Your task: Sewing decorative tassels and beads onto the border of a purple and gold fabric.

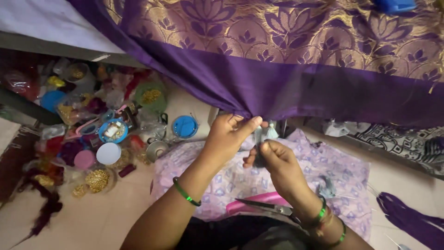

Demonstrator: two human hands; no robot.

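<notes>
While left hand [227, 134] pinches the purple sari [286, 88] hem, right hand [276, 162] fingers close on a small tassel [264, 134]; cloth looks light, soft, slippery, best gripped at the edge.

purple sari cloth [296, 88] | gold lotus weave | hanging, edge pinched | small tassel [264, 134] at hem
</notes>
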